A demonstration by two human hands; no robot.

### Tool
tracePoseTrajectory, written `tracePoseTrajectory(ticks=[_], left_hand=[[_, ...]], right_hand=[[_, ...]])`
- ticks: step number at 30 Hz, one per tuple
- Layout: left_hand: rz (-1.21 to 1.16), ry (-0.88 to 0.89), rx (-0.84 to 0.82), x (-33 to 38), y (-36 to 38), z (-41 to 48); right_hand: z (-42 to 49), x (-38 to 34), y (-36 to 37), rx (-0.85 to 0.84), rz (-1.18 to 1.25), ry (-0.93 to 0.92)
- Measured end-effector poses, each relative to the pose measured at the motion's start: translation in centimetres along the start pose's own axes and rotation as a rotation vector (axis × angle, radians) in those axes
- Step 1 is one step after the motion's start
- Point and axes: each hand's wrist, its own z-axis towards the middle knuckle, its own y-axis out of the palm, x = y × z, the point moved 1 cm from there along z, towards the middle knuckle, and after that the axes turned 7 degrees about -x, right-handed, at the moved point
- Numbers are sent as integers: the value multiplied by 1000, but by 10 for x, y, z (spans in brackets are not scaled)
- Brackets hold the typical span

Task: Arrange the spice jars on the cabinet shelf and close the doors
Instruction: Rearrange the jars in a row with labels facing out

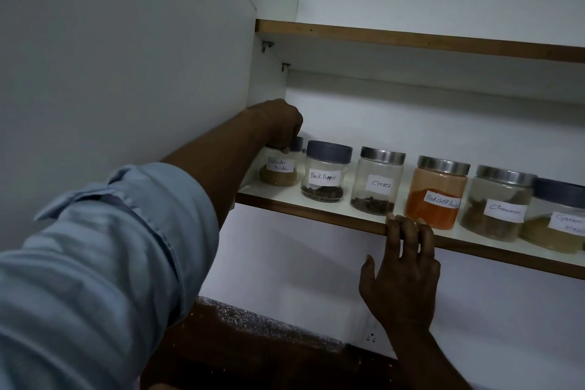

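Six clear round spice jars stand in a row along the front edge of the white, brown-edged cabinet shelf (316, 214). We judge the arranging step nearly done. Our left hand (278, 123) curls down over the dark lid of the clear jar of tan powder (278, 169) at the shelf's left end, close to the cabinet's side wall, seemingly setting it in line. Our right hand (402, 272) is spread and holds nothing. Its straight fingertips rest on the shelf's front edge, below the steel-lidded jar of dark cloves (376, 187).

Next we would let go of the lid, draw both hands off the shelf and swing the doors shut. The pale grey panel (126, 57) at the left may be an open door, but we cannot tell.

The handwritten white labels read as follows, from the left end:
- "Coriander Powder", which is faint.
- "Black Pepper" on the blue-grey-lidded jar of peppercorns (324, 177).
- "Cloves".
- "Red chilli Powder" on the steel-lidded jar of orange-red powder (438, 196).
- "Cinnamon" on the steel-lidded jar of brown bark (498, 209).
- "Garam Ma…" on the blue-grey-lidded jar of pale powder (560, 222), cut off by the frame.
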Motion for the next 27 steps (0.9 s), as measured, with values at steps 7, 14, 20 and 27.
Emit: tracePoseTrajectory(ticks=[7, 14, 20, 27], left_hand=[[25, 4, 15, -5, 10, 13], [43, 0, 18, -7, 14, 21], [42, 1, 11, -7, 16, 26], [-20, 18, 42, -9, 17, 30]], right_hand=[[1, 1, 2, 9, -18, 6], [2, 0, 4, 26, -19, 3], [2, 0, 4, 29, -19, 6], [2, 0, 3, 22, -19, 6]])
